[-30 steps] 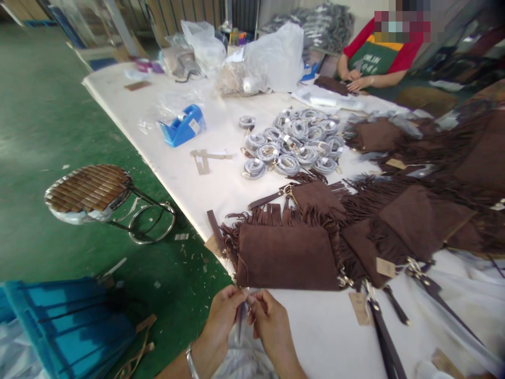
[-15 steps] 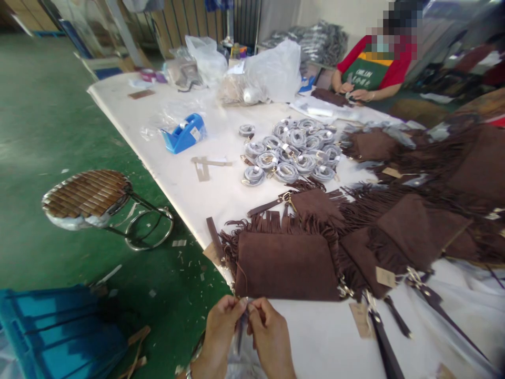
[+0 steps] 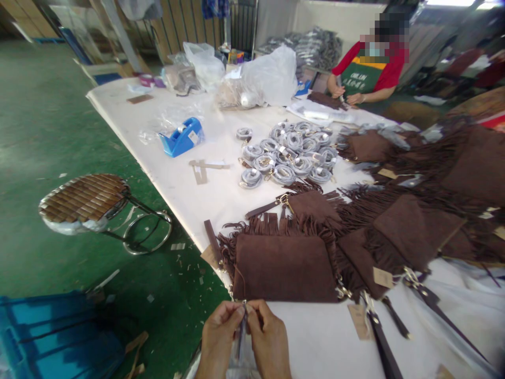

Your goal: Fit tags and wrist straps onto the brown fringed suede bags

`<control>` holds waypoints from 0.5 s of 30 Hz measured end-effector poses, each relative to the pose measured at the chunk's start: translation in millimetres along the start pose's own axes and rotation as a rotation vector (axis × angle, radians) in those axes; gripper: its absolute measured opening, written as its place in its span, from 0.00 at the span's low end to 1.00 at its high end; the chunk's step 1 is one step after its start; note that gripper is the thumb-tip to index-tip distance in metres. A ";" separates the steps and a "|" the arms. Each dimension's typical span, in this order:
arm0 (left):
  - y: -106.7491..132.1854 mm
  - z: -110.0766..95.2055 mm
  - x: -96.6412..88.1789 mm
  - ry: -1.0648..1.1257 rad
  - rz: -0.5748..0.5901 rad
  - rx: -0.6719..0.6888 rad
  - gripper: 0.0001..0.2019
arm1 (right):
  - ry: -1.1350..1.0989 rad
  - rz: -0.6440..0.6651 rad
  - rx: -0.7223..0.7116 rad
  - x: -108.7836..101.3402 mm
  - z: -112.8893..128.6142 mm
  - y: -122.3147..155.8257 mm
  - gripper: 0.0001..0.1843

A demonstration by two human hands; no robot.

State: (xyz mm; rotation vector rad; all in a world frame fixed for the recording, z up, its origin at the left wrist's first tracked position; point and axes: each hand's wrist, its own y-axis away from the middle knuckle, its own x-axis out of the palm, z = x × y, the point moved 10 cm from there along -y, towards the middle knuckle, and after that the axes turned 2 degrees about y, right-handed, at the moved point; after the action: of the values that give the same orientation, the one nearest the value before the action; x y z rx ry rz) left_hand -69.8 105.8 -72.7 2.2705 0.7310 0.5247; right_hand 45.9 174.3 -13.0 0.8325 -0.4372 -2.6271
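A brown fringed suede bag (image 3: 284,268) lies flat at the table's near edge. Just below its lower left corner, my left hand (image 3: 221,334) and my right hand (image 3: 268,334) meet, thumbs and fingers pinched together. Between them hangs a narrow greyish strip (image 3: 240,337), its top end at a small metal piece by the bag's edge. Exactly how strip and bag are joined is hidden by my fingertips. A thin brown cord (image 3: 242,281) curves over the bag's left side. A paper tag (image 3: 211,257) and a dark strap (image 3: 212,238) stick out at the left.
More brown fringed bags (image 3: 414,226) pile up on the right. Beyond lie coiled grey straps (image 3: 294,152), a blue tape dispenser (image 3: 183,138) and plastic bags (image 3: 276,76). A co-worker (image 3: 365,73) handles a brown item. A stool (image 3: 84,200) and blue bin (image 3: 59,337) stand left.
The view has shifted slightly. My hands stay pinched at the bag's corner, with small finger movements. The co-worker's hands have moved a little.
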 end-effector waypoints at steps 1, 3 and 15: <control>0.3 -0.3 0.0 -0.002 0.005 -0.007 0.21 | -0.013 0.002 -0.002 0.3 0.3 0.0 0.17; 1.3 -2.0 -0.7 0.006 0.008 -0.011 0.21 | -0.039 0.014 -0.006 1.3 0.6 0.1 0.18; 12.5 -17.3 4.2 0.037 -0.025 -0.008 0.21 | -0.149 0.082 0.080 4.6 -12.2 -0.7 0.17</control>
State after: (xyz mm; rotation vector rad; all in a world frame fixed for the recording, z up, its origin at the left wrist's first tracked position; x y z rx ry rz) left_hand -71.6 109.3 -51.3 2.2469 0.7738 0.5582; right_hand 49.5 170.8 -25.0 0.6298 -0.6065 -2.6197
